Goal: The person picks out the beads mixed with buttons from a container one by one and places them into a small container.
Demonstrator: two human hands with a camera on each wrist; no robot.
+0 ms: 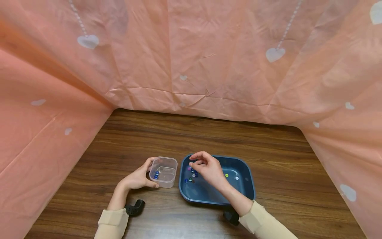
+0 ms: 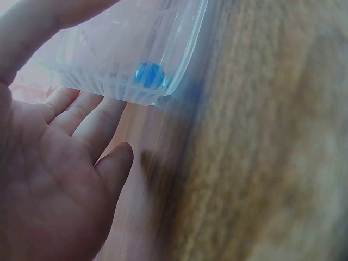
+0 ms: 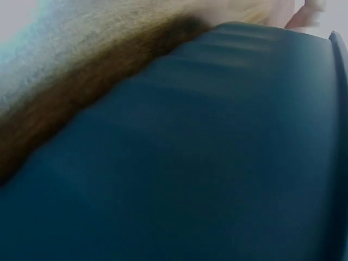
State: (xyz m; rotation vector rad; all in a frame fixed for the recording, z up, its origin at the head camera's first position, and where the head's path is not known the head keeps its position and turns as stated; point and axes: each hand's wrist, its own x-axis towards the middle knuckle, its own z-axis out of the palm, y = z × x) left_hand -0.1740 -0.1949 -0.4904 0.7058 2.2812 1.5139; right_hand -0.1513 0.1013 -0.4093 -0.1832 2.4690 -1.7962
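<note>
Two containers side by side nr the front edge of the wooden table (image 1: 268, 149): clear plastic tub (image 1: 163, 171) at left, dark blue tray (image 1: 244, 179) at right, just beside each other. Head view: left hand (image 1: 138, 178) cups the tub's left wall, thumb along the near side, fingers round the far corner; a couple of blue beads (image 1: 156, 174) lie in the tub's left-near corner. Right hand (image 1: 209, 168) hovers over the tray's left half, fingertips bunched tog. as if pinching sth small; whether a bead is betw. them cannot be told. Loose coloured beads (image 1: 191, 174) scattered on the tray floor, mostly left side, a few twd the middle. Pink sheet w/ white hearts (image 1: 209, 59) walls in back and sides. Left wrist view: palm and relaxed fingers (image 2: 81, 117) under the tub's ribbed lower edge, one blue bead seen thru the wall (image 2: 148, 74). Right wrist view: blurred; tray wall (image 3: 206, 163) only, no fingers readable. Step judged: picking beads from tray, one at a time, for the tub. Next move calls for a short carry leftwd over the tub rim, release above its floor, left hand steadying.
</note>
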